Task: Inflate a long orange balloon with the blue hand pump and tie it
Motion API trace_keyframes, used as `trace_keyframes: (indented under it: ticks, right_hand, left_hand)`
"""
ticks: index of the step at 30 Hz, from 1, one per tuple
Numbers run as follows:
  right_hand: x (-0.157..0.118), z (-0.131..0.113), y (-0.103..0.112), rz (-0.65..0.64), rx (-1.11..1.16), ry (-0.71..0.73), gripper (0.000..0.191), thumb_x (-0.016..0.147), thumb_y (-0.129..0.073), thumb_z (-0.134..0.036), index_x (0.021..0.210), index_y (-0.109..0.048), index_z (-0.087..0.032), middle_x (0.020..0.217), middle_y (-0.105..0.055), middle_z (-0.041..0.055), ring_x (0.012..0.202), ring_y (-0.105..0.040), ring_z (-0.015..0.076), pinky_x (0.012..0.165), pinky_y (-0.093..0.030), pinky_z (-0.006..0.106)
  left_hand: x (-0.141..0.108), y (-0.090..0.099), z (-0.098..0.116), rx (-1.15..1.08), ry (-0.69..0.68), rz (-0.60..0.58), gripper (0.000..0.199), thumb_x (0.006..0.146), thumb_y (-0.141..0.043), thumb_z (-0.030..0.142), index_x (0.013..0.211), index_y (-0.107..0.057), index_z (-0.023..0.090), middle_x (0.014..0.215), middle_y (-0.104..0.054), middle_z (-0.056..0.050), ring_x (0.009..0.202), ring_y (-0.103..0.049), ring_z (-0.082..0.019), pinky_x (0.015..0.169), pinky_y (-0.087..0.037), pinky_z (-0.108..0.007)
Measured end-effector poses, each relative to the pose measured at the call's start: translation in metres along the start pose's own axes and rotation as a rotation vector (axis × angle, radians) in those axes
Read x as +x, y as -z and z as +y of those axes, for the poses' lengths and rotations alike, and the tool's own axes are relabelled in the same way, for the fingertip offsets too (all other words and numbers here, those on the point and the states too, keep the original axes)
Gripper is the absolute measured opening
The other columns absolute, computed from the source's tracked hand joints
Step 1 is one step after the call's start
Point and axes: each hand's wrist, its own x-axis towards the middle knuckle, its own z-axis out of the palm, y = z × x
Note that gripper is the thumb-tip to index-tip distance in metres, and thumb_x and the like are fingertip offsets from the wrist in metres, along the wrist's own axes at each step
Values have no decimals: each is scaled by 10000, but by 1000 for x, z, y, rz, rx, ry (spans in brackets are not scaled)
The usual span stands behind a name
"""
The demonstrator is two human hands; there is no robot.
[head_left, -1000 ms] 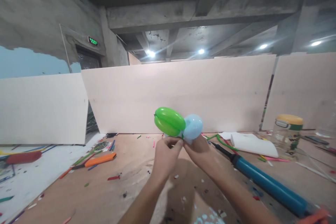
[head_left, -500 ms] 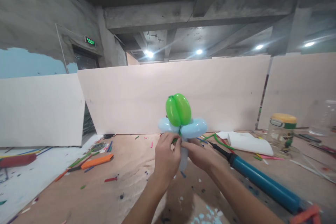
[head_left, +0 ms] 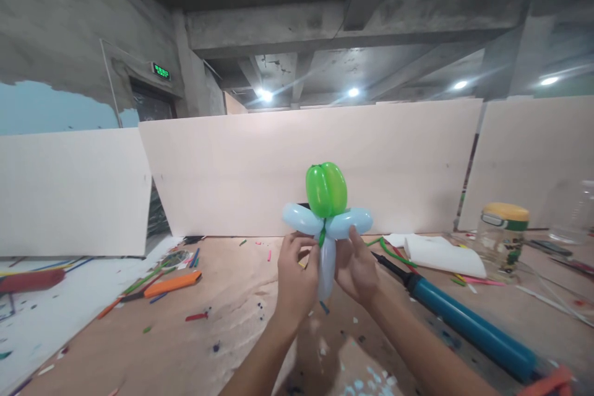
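A balloon figure stands upright in front of me. Its top is a bundle of green balloon point(head_left: 327, 189) lobes. Below it a light blue balloon point(head_left: 349, 223) spreads one lobe to each side, and a paler stem hangs down between my hands. At the joint, my left hand point(head_left: 299, 272) pinches the short green tail. My right hand point(head_left: 359, 269) is at the right blue lobe, its thumb against the front and its other fingers partly hidden behind the lobe and stem.
A blue hand pump point(head_left: 471, 328) lies at right, its black nozzle near my right hand. Beyond it are a paper roll point(head_left: 445, 255) and a yellow-lidded bottle point(head_left: 505, 238). An orange cutter point(head_left: 172, 284) lies at left among balloon scraps. A pale board point(head_left: 241, 179) stands behind the table.
My right hand has come out from behind the joint and turned, its thumb now up at the right blue lobe. The green bundle has shifted slightly right and stands straighter.
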Motion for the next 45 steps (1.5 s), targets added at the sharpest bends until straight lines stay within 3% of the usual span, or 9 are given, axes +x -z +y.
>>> trace_keyframes:
  ticks: [4,13,15,19,22,28,35,40,45]
  right_hand:
    - [1,12,0,6,8,-15,574,821,-313,-598,1124,-582,-192,1056,-657,85,1121,-525,263,950,-400,419]
    - [4,17,27,-406,-93,-201,477,792,-568,-453,1224,-523,-257,1314,-516,62,1259,-399,236,1032,-301,440]
    - [8,0,45,-328,-35,-230,524,767,-588,-498,1237,-500,-285,1344,-484,65,1259,-405,257,1008,-331,455]
    - [13,-36,68,-55,-46,24,712,719,-688,-416,1329,-321,-381,1391,-424,23,1249,-419,246,985,-376,436]
    - [11,-48,67,-39,-201,96,649,657,-760,-337,1227,-451,-309,1210,-569,52,1113,-527,264,900,-448,400]
    - [10,-43,47,244,-251,84,494,671,-718,-479,1054,-513,-242,952,-615,48,860,-608,249,697,-523,368]
    - [10,-44,61,-124,-316,50,793,674,-699,-532,1336,-337,-287,1316,-484,128,1204,-452,294,909,-432,451]
    - [0,-35,46,-529,-169,-113,706,699,-652,-573,1301,-452,-263,1316,-489,122,1197,-455,322,923,-415,475]
    - [-5,-21,20,-402,-198,-70,500,738,-683,-420,1193,-533,-277,1244,-553,67,1154,-490,265,967,-376,442]
  left_hand:
    - [2,-1,-2,-127,244,-19,126,833,-456,236,894,-539,163,851,-591,-57,813,-576,-181,698,-453,-283]
    - [9,12,-6,48,118,33,188,850,-473,353,848,-514,170,804,-593,-45,781,-558,-190,685,-410,-285]
    - [15,20,-7,93,85,-25,180,860,-457,343,837,-514,174,801,-594,-39,778,-552,-188,694,-402,-288]
    - [21,36,-6,176,-39,-226,122,857,-453,271,822,-528,181,851,-600,-39,820,-542,-186,736,-393,-287]
    - [20,40,-5,204,-132,-329,89,842,-456,215,859,-538,185,869,-594,-41,835,-536,-186,751,-393,-287]
    - [17,37,-10,150,-149,-260,83,834,-467,197,751,-472,188,882,-581,-39,829,-520,-172,750,-383,-271]
    - [23,40,-18,-80,74,-140,209,833,-515,368,767,-501,171,710,-524,3,663,-468,-131,610,-357,-232]
    - [23,35,-14,-376,243,-125,296,766,-595,449,709,-505,174,618,-469,41,573,-406,-98,553,-319,-210]
    - [18,26,-2,-339,202,-171,255,771,-597,405,696,-538,168,607,-484,33,584,-426,-103,580,-346,-220]
